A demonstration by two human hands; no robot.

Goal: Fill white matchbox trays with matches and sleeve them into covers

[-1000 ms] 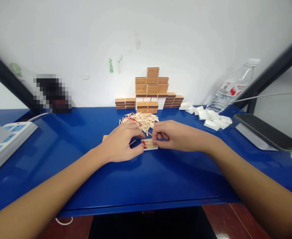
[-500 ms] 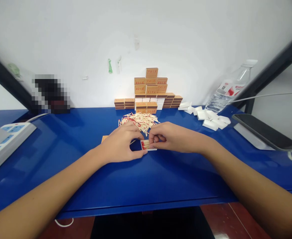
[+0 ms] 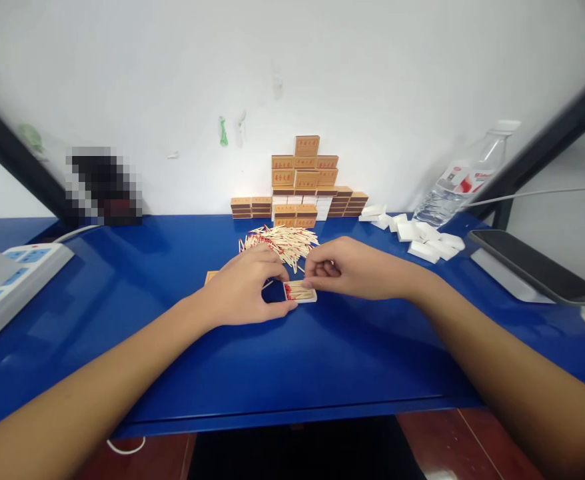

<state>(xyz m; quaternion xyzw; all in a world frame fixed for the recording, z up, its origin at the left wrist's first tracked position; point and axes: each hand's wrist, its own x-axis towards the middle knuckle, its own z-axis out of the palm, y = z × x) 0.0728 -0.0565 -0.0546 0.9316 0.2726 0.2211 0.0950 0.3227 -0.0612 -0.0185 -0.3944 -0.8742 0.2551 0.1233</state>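
A small white matchbox tray (image 3: 310, 299) lies on the blue table, filled with red-headed matches (image 3: 300, 289) whose heads point left. My left hand (image 3: 247, 287) grips the tray's left end between thumb and fingers. Just above the tray's right end is my right hand (image 3: 355, 267), its thumb and fingertips pinched together; whether a match is between them cannot be made out. Behind both hands a loose heap of matches (image 3: 282, 241) spreads over the table. Part of an orange matchbox (image 3: 211, 275) shows beyond my left wrist.
Several orange matchboxes (image 3: 306, 145) are stacked against the wall. To their right lie several white trays (image 3: 425, 250). A clear water bottle (image 3: 465, 173) leans on the wall, near a phone (image 3: 537, 263) on a white block. A power strip (image 3: 20, 280) lies at the left edge.
My right hand has lifted slightly up and right from the tray, baring more of the matches in it. My left hand keeps its hold on the tray.
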